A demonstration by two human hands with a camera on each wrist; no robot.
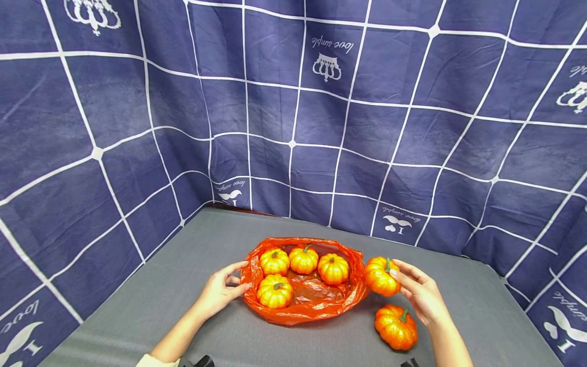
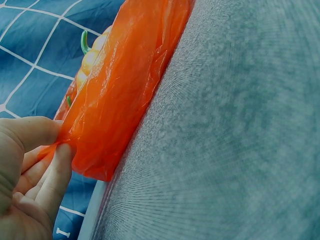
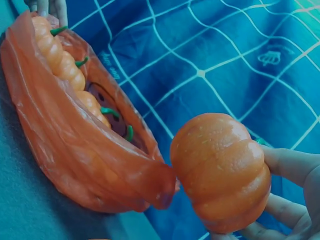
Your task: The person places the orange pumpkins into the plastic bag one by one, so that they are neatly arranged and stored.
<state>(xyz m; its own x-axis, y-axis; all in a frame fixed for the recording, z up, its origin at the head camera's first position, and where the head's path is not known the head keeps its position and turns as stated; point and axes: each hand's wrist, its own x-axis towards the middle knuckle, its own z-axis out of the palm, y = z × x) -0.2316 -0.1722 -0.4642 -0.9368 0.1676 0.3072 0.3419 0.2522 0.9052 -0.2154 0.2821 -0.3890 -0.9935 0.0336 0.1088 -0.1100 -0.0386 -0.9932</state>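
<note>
A red plastic bag (image 1: 304, 313) lies spread wide on the grey table, with several small orange pumpkins inside, among them one pumpkin (image 1: 274, 291) at its near left. My left hand (image 1: 220, 289) pinches the bag's left rim between thumb and fingers; the left wrist view shows the film (image 2: 107, 115) drawn toward that hand. At the bag's right edge, my right hand (image 1: 419, 290) grips another pumpkin (image 1: 381, 277) by its side, above the table. In the right wrist view this held pumpkin (image 3: 220, 172) is just beside the bag's rim. A darker orange pumpkin (image 1: 396, 328) sits below the right hand.
The grey tabletop (image 1: 220, 229) runs back to a blue cloth (image 1: 275, 112) with white grid lines, which hangs behind and along both sides. Small black objects (image 1: 204, 361) show at the frame's bottom edge near each forearm.
</note>
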